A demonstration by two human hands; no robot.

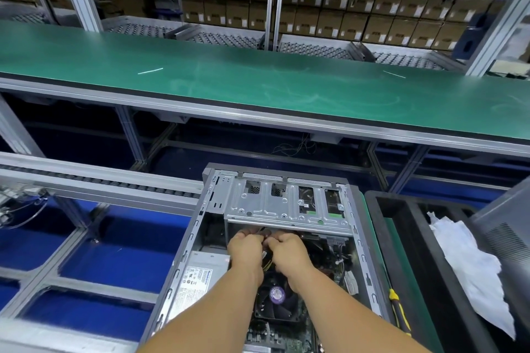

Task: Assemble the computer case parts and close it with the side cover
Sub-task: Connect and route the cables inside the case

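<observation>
An open grey computer case (183, 255) lies on its side in front of me, with no side cover on it. A silver drive cage (286, 206) spans its far end. Just below the cage, my left hand (246, 249) and my right hand (288, 252) are side by side, fingers curled around a bundle of cables (266, 262) with yellow wires showing between them. The fingertips are hidden under the cage edge. A black CPU fan (276, 299) with a purple sticker sits between my forearms. The power supply (200, 275) is at the case's left.
A yellow-and-black screwdriver (397, 309) lies on the green strip right of the case. A black tray (430, 252) with white wrapping (470, 266) stands further right, beside a grey panel (507, 226). A long green conveyor (258, 83) runs across behind, and a roller rail (100, 180) at left.
</observation>
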